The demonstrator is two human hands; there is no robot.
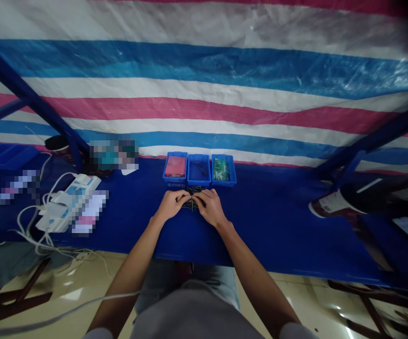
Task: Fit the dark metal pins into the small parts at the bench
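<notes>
Both hands meet over a pile of small dark and brassy pin-like parts on the blue table. My left hand has its thumb and index finger pinched together at the pile's left side. Opposite it, my right hand is pinched too, its fingertips close to the left ones. Whatever lies between the fingertips is too small to name. Just behind the hands stand three blue bins: one with pink pieces, one with a few dark thin parts, one with green pieces.
A white power strip with tangled cables lies on the left, a blurred-out item beside it. Dark red and white tubs stand at the right. Blue frame posts rise on both sides before a striped sheet.
</notes>
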